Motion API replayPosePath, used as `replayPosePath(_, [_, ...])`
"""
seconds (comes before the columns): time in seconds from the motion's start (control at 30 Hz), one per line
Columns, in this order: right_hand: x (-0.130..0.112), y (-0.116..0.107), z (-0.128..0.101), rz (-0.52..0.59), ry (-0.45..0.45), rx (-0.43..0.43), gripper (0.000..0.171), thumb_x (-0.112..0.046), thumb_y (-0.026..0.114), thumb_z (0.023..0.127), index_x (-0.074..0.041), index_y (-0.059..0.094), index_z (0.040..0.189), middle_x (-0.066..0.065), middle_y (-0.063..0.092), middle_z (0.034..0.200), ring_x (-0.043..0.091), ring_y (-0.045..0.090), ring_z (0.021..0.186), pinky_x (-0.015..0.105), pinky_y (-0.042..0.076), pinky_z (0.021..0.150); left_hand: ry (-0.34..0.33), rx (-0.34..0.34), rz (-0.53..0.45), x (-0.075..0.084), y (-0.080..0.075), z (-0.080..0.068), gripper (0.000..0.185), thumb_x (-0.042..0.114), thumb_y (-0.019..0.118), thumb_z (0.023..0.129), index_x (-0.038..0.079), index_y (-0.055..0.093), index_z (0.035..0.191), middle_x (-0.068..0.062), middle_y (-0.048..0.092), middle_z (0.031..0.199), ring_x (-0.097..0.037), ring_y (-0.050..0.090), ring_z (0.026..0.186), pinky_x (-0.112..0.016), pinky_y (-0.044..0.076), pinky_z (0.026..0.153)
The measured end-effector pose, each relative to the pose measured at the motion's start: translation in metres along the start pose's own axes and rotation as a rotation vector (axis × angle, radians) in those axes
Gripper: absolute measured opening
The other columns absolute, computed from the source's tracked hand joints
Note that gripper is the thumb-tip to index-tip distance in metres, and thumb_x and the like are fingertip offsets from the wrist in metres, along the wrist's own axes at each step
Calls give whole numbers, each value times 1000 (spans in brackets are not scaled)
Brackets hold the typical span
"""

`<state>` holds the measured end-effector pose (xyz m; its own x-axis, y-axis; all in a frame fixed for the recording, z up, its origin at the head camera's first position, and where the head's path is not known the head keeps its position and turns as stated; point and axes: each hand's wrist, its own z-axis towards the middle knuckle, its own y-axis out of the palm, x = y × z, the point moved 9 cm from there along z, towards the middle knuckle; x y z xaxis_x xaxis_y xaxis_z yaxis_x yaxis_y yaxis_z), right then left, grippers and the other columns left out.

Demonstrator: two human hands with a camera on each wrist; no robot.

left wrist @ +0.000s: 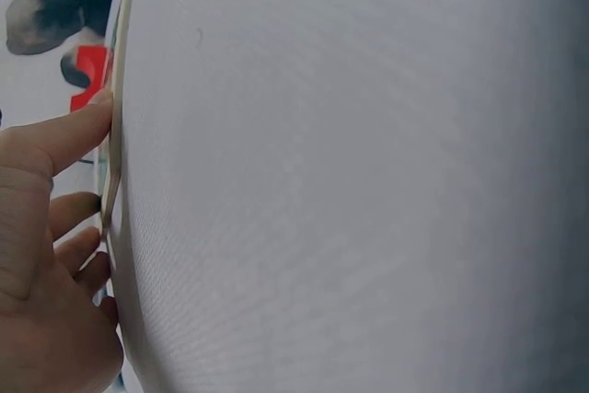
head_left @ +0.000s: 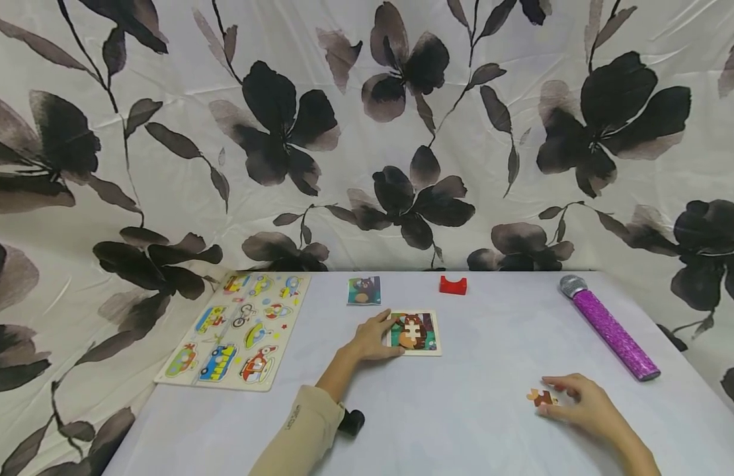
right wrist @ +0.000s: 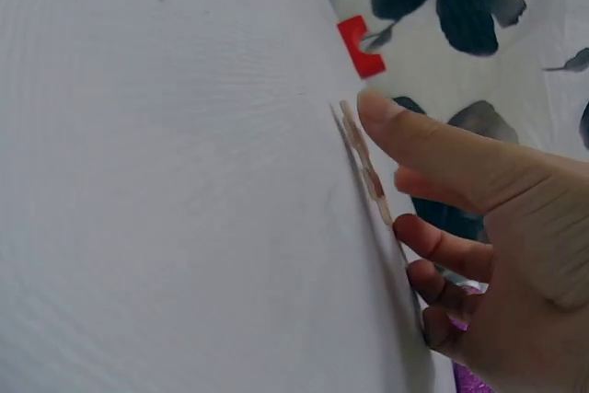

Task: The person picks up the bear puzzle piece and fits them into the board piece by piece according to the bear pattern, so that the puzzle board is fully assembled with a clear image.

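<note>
A small framed puzzle board [head_left: 416,332] with a brown animal picture lies mid-table on the white cloth [head_left: 474,410]. My left hand [head_left: 386,336] rests against its left edge, thumb on the far corner and fingers along the near side. In the left wrist view the thumb tip [left wrist: 99,103] touches the board's thin edge [left wrist: 115,163]. Near the front right, my right hand [head_left: 553,396] pinches a loose brown puzzle piece [head_left: 539,397] that lies flat on the cloth. In the right wrist view the piece [right wrist: 361,158] sits between thumb and curled fingers [right wrist: 433,246].
A long vehicle puzzle board [head_left: 242,327] lies at the table's left edge. A bear picture card [head_left: 364,290] and a red block [head_left: 453,285] sit at the back. A purple glitter microphone [head_left: 608,327] lies at the right. A small black object [head_left: 350,422] sits beside my left sleeve.
</note>
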<state>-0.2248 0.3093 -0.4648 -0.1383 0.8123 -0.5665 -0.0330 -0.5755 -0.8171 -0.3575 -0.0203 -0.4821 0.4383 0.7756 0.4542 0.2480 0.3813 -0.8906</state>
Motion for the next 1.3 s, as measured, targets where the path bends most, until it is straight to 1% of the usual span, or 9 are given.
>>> replayPosePath(0.23, [-2,4,3,20,18,-32,33,-30,76,64,-8,69,87,-3,60,84,10,52,75,26,45,66,-2,5,-4,-1,2,0,74,44,62,76,5,39,134,-15,27,142,-37,30,125,-55,31,93])
replayPosePath(0.4, [-3,3,11,77,27,-50,22,-20,75,67,-8,60,78,-2,60,75,7,54,67,22,47,60,5,-4,-18,0,3,-2,75,45,62,76,5,38,134,-15,26,142,-38,30,125,-57,30,94])
replayPosePath(0.5, [-4,2,17,117,22,-15,20,-16,73,70,-7,57,77,0,59,73,4,54,62,20,47,55,4,-8,-21,0,4,-2,75,45,62,76,5,37,135,-14,26,143,-37,30,125,-57,30,94])
replayPosePath(0.6, [-7,3,26,220,6,25,18,-12,70,74,-3,56,81,6,61,77,7,57,61,22,49,52,4,-7,-11,0,5,-1,75,45,62,76,6,37,135,-14,26,143,-37,31,125,-56,31,93])
replayPosePath(0.8, [-19,9,49,527,-38,87,18,-1,60,82,11,50,90,22,57,87,18,65,64,29,54,56,4,-1,-9,0,6,-1,75,44,63,75,5,38,134,-15,27,142,-37,31,125,-55,31,93])
replayPosePath(0.9, [-26,11,65,600,-53,129,21,1,59,82,14,50,96,25,57,90,15,65,65,27,54,58,-2,-3,-12,-1,6,-1,75,44,63,75,5,38,134,-14,27,142,-37,31,125,-55,32,93])
replayPosePath(1.03, [-31,14,85,714,-59,174,29,3,60,80,16,50,103,15,62,88,12,65,67,27,54,61,-2,-6,-17,-2,6,-1,75,44,63,75,5,38,134,-14,26,142,-36,30,125,-54,31,94])
replayPosePath(1.17, [-33,22,102,862,-27,170,41,3,61,80,18,45,114,0,64,85,11,65,70,28,53,66,-4,-7,-7,-2,5,0,74,45,62,76,6,38,134,-14,26,142,-36,30,126,-54,31,94])
replayPosePath(1.3, [-38,32,114,926,12,148,47,1,59,82,15,40,123,1,63,88,10,65,73,26,52,69,-6,-7,-3,-2,3,1,74,44,62,76,7,38,135,-14,26,143,-36,30,126,-54,31,94])
